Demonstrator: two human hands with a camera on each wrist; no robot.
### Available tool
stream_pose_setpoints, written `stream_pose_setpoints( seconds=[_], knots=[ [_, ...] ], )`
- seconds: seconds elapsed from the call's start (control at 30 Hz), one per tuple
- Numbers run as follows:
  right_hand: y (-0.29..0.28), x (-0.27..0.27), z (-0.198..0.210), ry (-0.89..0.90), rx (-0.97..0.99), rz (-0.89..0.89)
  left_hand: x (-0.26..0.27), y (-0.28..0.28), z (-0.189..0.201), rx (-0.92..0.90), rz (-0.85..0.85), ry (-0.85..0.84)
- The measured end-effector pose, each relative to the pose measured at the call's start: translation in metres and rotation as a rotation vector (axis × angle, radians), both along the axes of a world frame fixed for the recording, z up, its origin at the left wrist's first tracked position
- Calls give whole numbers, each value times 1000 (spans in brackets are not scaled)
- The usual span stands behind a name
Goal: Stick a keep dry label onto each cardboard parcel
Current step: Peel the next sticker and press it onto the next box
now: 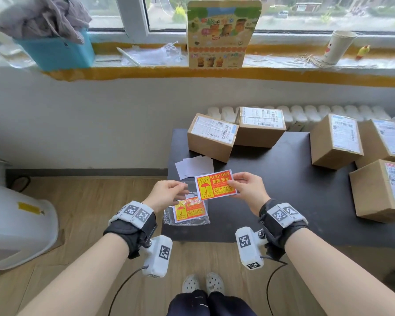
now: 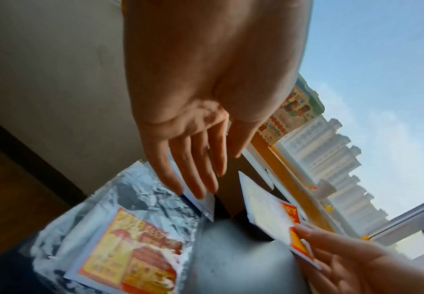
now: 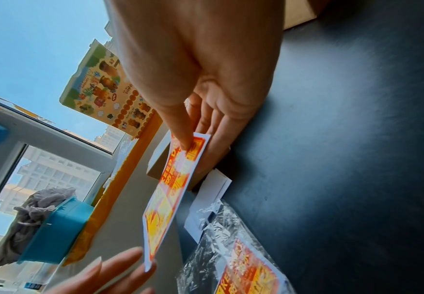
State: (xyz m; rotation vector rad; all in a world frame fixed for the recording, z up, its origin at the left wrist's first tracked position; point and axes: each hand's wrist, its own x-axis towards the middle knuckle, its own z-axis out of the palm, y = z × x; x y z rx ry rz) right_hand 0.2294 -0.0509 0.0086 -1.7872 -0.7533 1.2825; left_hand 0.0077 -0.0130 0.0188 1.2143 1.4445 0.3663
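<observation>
Your right hand [image 1: 249, 190] pinches the right edge of the keep dry label [image 1: 216, 187], thumb on the printed face and fingers behind it, so the sheet hangs in the air just off your fingertips. Your left hand [image 1: 167, 193] has its fingers straight and relaxed, tips just beside the label's left edge; whether they touch it I cannot tell.

The backing looks still on, judging by the white border. Peel it carelessly and the thin sticker could curl and stick to itself or to your thumb; a one-edge pinch also lets the glossy paper droop and land crooked or creased on a box.

Below your left fingers lies the crinkled clear plastic bag [image 1: 186, 214] with more labels inside, slippery and likely to slide if nudged. Beyond your fingertips lie flat white paper slips [image 1: 193, 166], and further out the cardboard parcels [image 1: 211, 137]: matte brown, square-edged, each already carrying a white shipping label. All sit on the smooth dark table [image 1: 283, 179]
</observation>
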Motion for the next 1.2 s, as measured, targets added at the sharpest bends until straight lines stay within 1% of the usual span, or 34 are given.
stream_pose_setpoints(
  seconds=[0.07,0.17,0.3,0.43,0.53,0.6,0.67,0.77,0.83,0.9,0.97,1.2],
  knots=[
    [1,-3,7,33,31,-1,9,-2,11,-79,0,-86],
    [3,-6,14,37,59,-26,15,-5,20,-91,30,-149],
    [6,-4,19,36,68,-58,17,-5,27,-70,73,-173],
    [8,-2,25,72,80,-76,21,-4,32,-78,69,-177],
    [9,0,29,89,70,-46,26,-1,36,-69,72,-169],
    [12,0,32,82,57,7,31,0,42,-53,70,-170],
    [15,0,33,-17,68,81,32,3,46,-40,79,-180],
    [16,-1,37,-283,170,187,34,8,50,-23,102,-193],
    [18,-3,41,-353,255,261,36,11,51,-14,112,-182],
    [20,-7,45,-312,279,348,39,14,53,-6,113,-180],
    [22,-12,47,-241,276,399,43,15,54,2,109,-171],
    [25,-17,47,-46,255,326,52,21,59,23,115,-148]
  ],
)
